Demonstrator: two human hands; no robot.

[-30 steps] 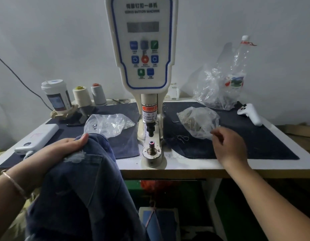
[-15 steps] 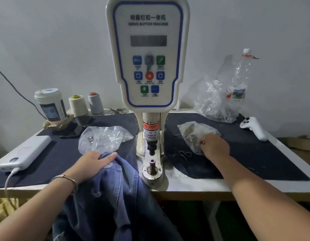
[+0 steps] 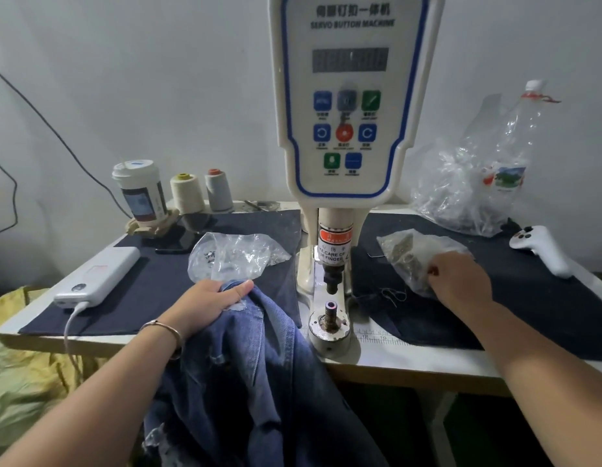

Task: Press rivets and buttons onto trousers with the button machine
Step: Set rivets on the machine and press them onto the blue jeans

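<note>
The white servo button machine (image 3: 350, 106) stands mid-table, its punch above the lower die (image 3: 330, 311). Blue denim trousers (image 3: 259, 372) hang over the table's front edge, left of the die. My left hand (image 3: 208, 305) grips the top of the trousers, thumb lying across the fabric. My right hand (image 3: 459, 281) rests on a clear bag of small metal rivets (image 3: 411, 254) to the right of the machine, with its fingers curled into the bag; what they hold is hidden. A second clear bag (image 3: 235, 254) with a few metal pieces lies just beyond my left hand.
Dark cloth mats (image 3: 528, 305) cover the table on both sides of the machine. A white power bank (image 3: 97, 278) with cable lies at left; a lidded cup (image 3: 141, 193) and two thread cones (image 3: 202, 193) stand behind. A large plastic bag (image 3: 468, 193) and white controller (image 3: 542, 247) sit at right.
My left hand has brought the trousers up onto the table edge, closer to the die. My right hand moved left onto the rivet bag and stays there.
</note>
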